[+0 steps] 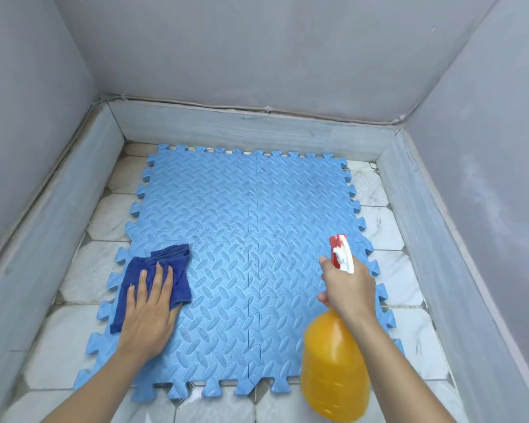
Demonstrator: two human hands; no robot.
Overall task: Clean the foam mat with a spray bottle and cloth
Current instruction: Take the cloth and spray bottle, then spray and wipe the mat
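Tiled floor w/ blue interlocking foam mat (245,239): left hand (147,315) flat, pressing dark-blue cloth (162,270); right hand (348,288) gripping orange spray bottle (333,364). Likely spraying step; next, wipe.

Single head-worn wide-angle view, looking forward and steeply down. Foam mat (248,254) fills centre, close below; both forearms enter from bottom edge. Far wall (257,50) faces camera; side walls bow outward. No second view.

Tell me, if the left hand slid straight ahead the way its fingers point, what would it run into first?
Probably nothing but more foam mat. The left hand lies flat on the blue cloth, fingers pointing towards the far wall, which looks like the first obstacle.
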